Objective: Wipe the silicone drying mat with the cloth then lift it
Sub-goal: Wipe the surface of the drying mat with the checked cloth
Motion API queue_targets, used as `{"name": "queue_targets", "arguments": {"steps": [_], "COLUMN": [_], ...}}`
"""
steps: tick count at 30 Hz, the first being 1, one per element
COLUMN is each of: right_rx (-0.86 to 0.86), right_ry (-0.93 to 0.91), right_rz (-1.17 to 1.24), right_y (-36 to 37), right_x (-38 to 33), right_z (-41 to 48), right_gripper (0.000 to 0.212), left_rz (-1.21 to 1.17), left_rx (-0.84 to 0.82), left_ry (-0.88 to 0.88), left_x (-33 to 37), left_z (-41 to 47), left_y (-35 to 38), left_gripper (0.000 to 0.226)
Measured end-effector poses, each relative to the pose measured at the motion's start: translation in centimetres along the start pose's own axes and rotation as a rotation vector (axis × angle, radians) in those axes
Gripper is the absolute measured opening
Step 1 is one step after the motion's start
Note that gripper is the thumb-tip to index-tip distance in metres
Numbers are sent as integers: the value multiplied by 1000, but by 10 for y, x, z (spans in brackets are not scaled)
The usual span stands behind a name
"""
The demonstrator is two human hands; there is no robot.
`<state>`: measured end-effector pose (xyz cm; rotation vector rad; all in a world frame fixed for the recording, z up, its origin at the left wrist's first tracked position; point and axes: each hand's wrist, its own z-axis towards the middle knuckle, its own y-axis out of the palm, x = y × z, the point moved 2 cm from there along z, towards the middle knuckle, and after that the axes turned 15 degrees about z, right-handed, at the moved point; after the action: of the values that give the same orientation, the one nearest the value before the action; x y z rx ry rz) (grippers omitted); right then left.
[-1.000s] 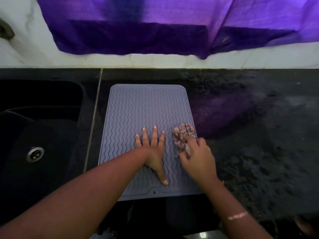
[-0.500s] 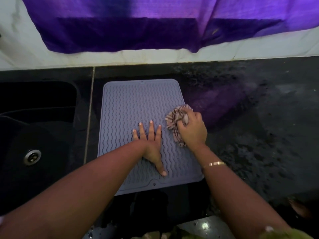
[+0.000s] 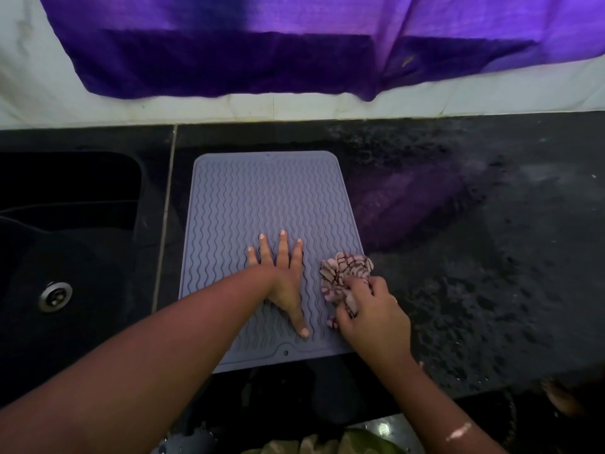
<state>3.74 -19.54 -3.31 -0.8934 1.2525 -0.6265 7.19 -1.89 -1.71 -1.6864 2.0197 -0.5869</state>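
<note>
Left hand (image 3: 283, 283) flat, fingers spread, pressing the grey mat (image 3: 262, 204) mid-frame; right hand (image 3: 373, 317) grips the bunched cloth (image 3: 343, 273) at the mat's right edge.

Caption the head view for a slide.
Left hand flat on the grey mat; right hand grips a patterned cloth at its right edge.
</note>
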Motion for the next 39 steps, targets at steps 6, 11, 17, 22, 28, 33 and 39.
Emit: {"name": "queue_targets", "arguments": {"steps": [6,11,17,22,28,33,39], "right_rx": [25,23,-26,-8,-302,-299,-295], "right_ry": [7,18,43,76,135,65,20], "right_rz": [59,79,85,155,-5,-84,-71], "right_y": [9,25,32,16,23,13,-13], "right_x": [-11,-26,-34,-42,-33,-33,-14], "right_z": [107,185,261,299,284,213,69], "right_gripper": [44,37,37,37,61,52,54], "left_rz": [-3,-22,-37,-49,-47,-85,-103], "left_rx": [-11,-41,-60,-54,-44,0,74], "left_ry": [3,7,18,19,10,11,8], "left_x": [0,-1,-1,-2,-1,0,0], "left_z": [-2,0,1,1,-1,-4,-5], "left_y": [-1,-2,-3,-3,-3,1,8], "left_gripper": [159,159,157,156,156,158,159]}}
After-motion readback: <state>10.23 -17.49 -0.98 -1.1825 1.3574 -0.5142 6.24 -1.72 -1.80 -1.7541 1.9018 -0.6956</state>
